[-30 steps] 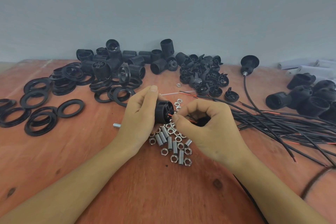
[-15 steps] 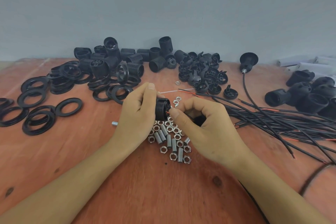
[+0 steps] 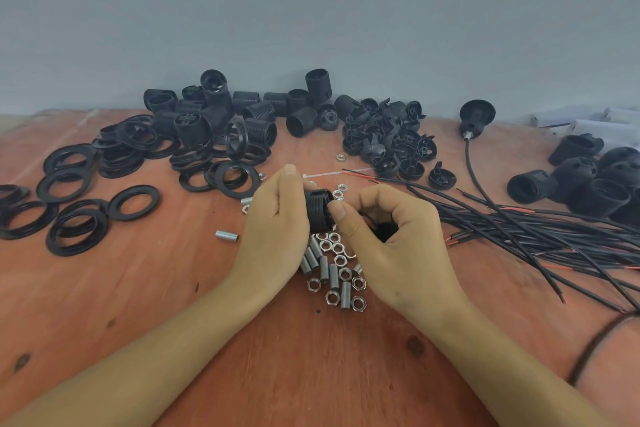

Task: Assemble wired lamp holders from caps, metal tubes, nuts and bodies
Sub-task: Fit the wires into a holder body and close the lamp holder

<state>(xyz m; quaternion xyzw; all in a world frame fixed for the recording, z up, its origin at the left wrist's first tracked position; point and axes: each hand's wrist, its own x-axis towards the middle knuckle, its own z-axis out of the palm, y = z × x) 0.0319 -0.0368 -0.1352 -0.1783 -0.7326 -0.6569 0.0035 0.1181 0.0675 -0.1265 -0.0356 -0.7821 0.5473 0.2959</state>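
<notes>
Two hands are met mid-table: a ribbed body [image 3: 318, 210] is gripped by the left hand [image 3: 273, 229], and a dark piece [image 3: 384, 232] is enclosed by the curled right hand [image 3: 398, 253], its thumb on the body's rim. Nuts and tubes [image 3: 334, 274] are heaped beneath, with one stray tube [image 3: 227, 236] leftward. Bare table [image 3: 311, 374] is left nearside.

Holds the lamp holder body [image 3: 318, 210] in the left hand [image 3: 273, 229], fingers [image 3: 289, 172] wrapped over its top. Pinches its rim with the right hand [image 3: 391, 246], thumb pressed on, other fingers curled in. Reaches both bare forearms in from the bottom corners, hands nearly touching.
</notes>
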